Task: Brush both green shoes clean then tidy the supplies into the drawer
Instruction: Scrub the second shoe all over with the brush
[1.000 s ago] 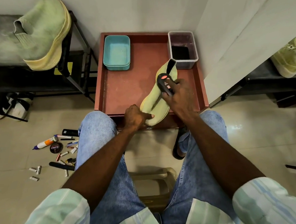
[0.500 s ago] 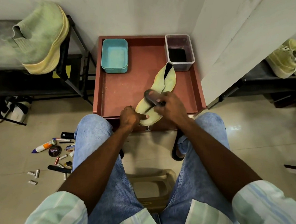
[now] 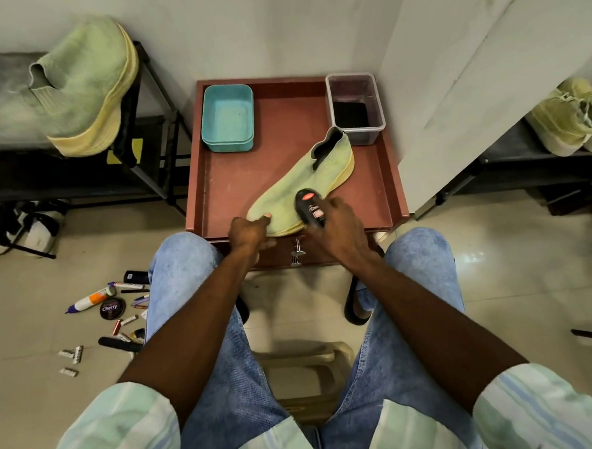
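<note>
A green knit shoe (image 3: 296, 185) lies on its side in the open brown drawer (image 3: 223, 180), toe toward me. My left hand (image 3: 248, 230) pinches the shoe's toe. My right hand (image 3: 339, 222) grips a black shoe brush (image 3: 310, 208) with a red label, pressed on the shoe's forefoot. The second green shoe (image 3: 85, 84) rests on a black rack at upper left. Loose supplies lie on the floor at left: a polish tin (image 3: 112, 308), a glue tube (image 3: 87, 300), and small sticks.
A teal tub (image 3: 227, 119) and a clear box (image 3: 355, 104) with something dark inside stand at the drawer's back. A white cabinet door (image 3: 468, 78) stands open on the right, with pale shoes (image 3: 573, 120) beyond. A beige stool (image 3: 305, 371) is between my knees.
The brush went from mid-shoe down to the toe and now sits at the forefoot. The shoe has swung so its heel points further right. My left hand stays on the toe.
</note>
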